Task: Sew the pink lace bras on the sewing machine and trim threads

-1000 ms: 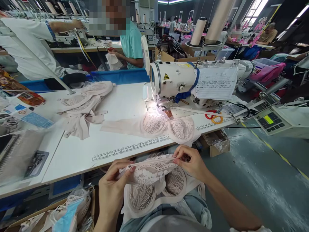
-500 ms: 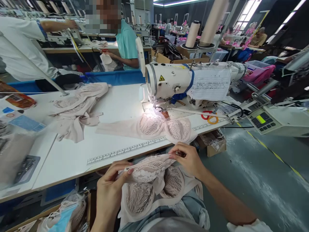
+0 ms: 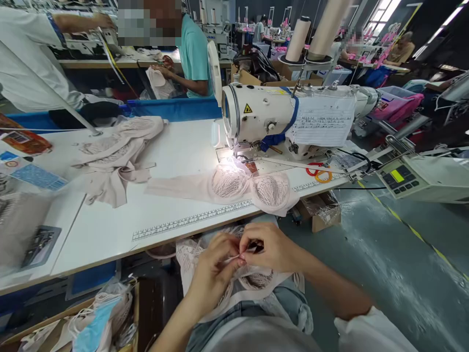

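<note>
A beige lace bra [image 3: 252,294] lies across my lap, partly covered by my hands. My left hand [image 3: 216,266] pinches its fabric, fingertips pressed together. Against those fingertips, my right hand [image 3: 269,247] pinches the same bra; the exact bit of cloth between them is hidden. On the table just beyond, a second beige bra [image 3: 271,191] lies with one cup by the lit needle area of the white sewing machine [image 3: 252,110] and the other overhanging the table edge.
More beige bras [image 3: 120,156] are heaped on the white table [image 3: 183,146] at left. Red and orange scissors [image 3: 322,173] lie right of the machine. A control panel [image 3: 399,178] juts out at right. Below left stands a box with a blue face mask [image 3: 97,322]. Co-workers sit beyond the table.
My hands, apart and stretching the bra's lace edge between them before, have come together at the middle. The lace edge has dropped and folded. The bra at the machine stays put.
</note>
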Action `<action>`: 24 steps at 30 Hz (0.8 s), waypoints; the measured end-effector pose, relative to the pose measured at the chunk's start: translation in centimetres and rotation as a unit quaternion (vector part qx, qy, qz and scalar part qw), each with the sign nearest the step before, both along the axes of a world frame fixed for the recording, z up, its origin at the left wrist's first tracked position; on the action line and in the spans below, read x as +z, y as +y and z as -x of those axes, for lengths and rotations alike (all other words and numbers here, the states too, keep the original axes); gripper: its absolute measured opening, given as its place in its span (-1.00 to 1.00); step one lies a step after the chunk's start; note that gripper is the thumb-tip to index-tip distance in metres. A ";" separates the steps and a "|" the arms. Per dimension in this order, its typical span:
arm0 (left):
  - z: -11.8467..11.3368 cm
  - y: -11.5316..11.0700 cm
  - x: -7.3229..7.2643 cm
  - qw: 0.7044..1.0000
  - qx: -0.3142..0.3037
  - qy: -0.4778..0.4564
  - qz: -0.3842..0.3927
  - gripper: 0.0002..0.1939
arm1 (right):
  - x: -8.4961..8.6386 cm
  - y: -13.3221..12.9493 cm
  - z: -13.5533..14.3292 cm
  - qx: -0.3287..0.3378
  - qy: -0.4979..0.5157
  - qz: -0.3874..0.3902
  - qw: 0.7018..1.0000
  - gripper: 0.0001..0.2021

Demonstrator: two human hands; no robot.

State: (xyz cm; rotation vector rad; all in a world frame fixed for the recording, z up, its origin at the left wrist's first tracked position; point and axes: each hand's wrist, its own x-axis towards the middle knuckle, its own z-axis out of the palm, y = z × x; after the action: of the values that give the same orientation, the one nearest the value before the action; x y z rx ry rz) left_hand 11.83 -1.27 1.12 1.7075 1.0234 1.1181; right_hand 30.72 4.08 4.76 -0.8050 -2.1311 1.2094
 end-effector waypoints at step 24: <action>0.2 0.0 0.2 0.984 -0.006 -0.116 0.137 -0.76 | -2.2 0.7 -1.8 -0.056 0.136 0.083 0.986 -0.76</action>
State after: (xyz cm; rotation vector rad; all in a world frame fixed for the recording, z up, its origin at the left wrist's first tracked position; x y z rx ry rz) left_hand 11.68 -1.24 1.31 1.3302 0.9686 1.0836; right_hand 32.55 4.81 2.53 -0.7690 -1.7623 1.3652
